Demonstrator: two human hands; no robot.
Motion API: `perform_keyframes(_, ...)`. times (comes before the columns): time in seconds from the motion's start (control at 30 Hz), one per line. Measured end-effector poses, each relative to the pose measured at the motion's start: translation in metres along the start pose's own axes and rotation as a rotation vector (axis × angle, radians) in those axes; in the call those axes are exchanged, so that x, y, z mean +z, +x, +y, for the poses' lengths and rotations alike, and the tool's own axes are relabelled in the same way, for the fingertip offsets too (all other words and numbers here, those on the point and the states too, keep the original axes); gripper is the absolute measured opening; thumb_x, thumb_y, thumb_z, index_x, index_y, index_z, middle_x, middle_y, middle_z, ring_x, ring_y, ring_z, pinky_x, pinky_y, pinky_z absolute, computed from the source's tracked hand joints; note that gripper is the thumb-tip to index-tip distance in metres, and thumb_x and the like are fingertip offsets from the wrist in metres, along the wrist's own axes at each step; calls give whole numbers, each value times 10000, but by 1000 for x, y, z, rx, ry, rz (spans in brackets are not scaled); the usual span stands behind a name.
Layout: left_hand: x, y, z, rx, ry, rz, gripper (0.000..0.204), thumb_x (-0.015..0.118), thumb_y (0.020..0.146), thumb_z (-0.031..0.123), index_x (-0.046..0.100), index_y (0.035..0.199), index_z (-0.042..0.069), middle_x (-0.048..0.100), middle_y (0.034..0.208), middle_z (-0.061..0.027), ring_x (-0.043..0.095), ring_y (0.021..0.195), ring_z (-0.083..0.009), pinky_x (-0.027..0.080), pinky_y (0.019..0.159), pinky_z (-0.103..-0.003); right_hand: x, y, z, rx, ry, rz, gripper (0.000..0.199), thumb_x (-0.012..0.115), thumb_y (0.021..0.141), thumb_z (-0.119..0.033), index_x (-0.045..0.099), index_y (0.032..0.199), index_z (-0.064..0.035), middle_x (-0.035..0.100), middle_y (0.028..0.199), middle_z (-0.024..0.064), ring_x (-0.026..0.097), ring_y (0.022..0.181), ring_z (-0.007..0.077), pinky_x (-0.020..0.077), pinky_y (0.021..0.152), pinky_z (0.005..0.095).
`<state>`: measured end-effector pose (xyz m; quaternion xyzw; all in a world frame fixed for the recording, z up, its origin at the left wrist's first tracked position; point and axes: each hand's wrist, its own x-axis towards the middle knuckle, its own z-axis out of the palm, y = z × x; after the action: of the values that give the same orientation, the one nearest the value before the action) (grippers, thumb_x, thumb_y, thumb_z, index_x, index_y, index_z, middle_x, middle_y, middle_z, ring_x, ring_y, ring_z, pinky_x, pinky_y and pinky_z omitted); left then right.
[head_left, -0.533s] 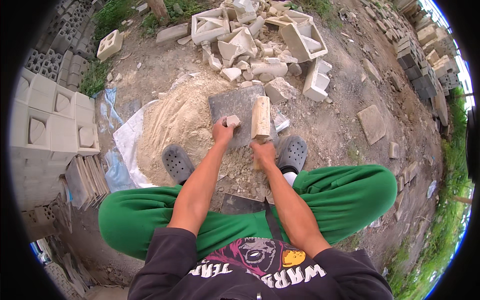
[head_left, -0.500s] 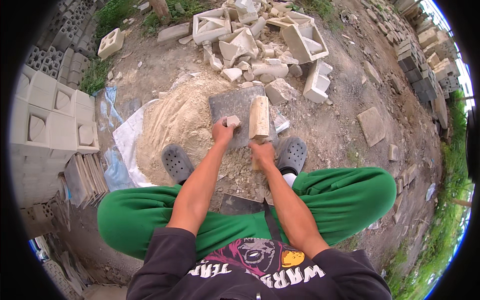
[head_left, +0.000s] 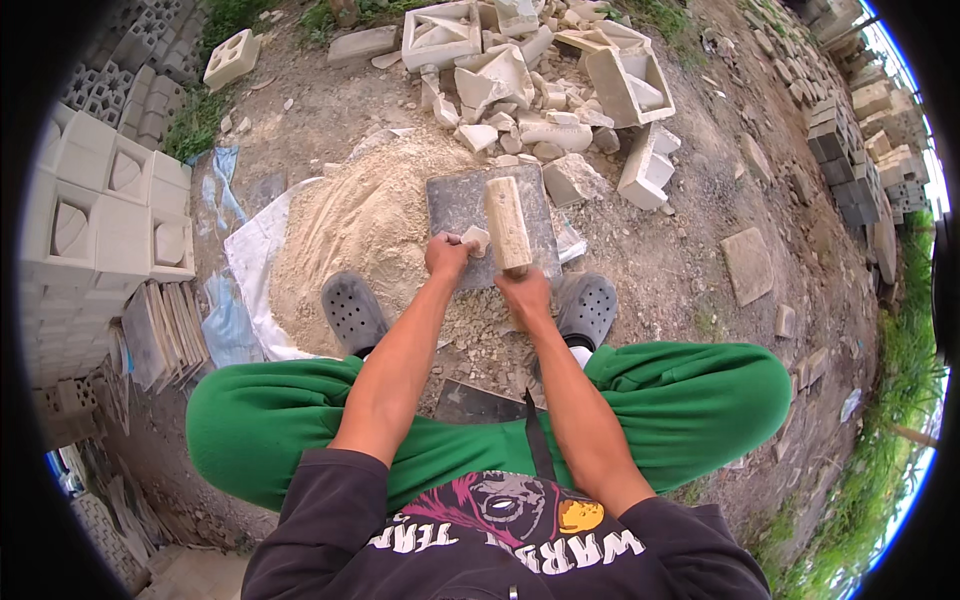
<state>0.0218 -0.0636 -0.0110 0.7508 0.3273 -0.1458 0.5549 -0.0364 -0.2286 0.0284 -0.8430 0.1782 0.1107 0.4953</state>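
Two hands, left hand and right hand, over dark slab beside sand heap.

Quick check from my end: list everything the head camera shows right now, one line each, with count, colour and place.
Stone chunk: one, pale, on the slab, held by the left hand.
Mallet: one, pale long block, held upright over the slab by the right hand.
Slab: one, dark grey, flat on the ground ahead.
Sand pile: one, tan, left of the slab on a white sheet.
Broken blocks: many, pale, heaped beyond the slab.
Stacked blocks: many, pale, at the left.
Flat tile: one, grey-tan, on the dirt at the right.
Clogs: two, grey, either side of the slab.
Trousers: green.
Left hand: grips the chunk.
Right hand: grips the mallet.
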Motion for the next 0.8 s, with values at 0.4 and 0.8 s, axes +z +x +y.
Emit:
perform_keyframes(0.4,1,1,-11,15,-71,39,321,863,754,204,700,916,-20,703,837,-99,599,616,-126,477,540,-306,-28,12,-63,-299,185,155,343,737,768,-290,708,949,-1,725,803,177,731,784,319,548,693,402)
perform_keyframes(0.8,-4,-8,-4,-12,-62,58,337,848,769,244,726,977,7,709,874,-86,625,771,-144,488,697,-311,-18,12,-42,62,18,-18,379,764,732,-294,714,950,11,722,845,230,731,834,353,554,726,420)
